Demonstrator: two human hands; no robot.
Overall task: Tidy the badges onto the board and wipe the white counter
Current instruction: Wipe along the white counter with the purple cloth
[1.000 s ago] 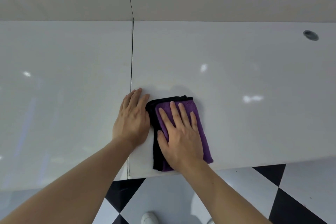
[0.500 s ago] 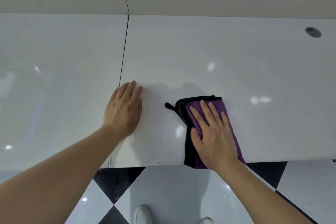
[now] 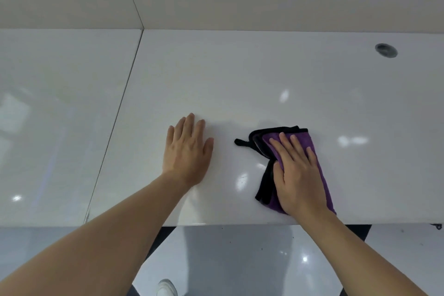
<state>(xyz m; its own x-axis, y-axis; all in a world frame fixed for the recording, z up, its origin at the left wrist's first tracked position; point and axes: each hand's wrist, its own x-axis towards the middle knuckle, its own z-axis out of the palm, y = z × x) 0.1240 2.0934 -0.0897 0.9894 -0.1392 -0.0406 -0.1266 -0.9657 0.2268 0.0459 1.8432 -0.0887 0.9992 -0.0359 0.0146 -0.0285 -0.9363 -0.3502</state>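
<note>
While flat: right hand (image 3: 299, 175) atop cloth (image 3: 319, 168)

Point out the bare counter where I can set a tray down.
Bare white counter runs between the hands and the back wall, also left of the seam. Crowded only at the front edge: left hand, purple cloth under the right hand.

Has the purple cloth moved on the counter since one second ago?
Yes. The purple cloth, under the right hand, slid right, away from the counter seam and toward the round hole.
</note>
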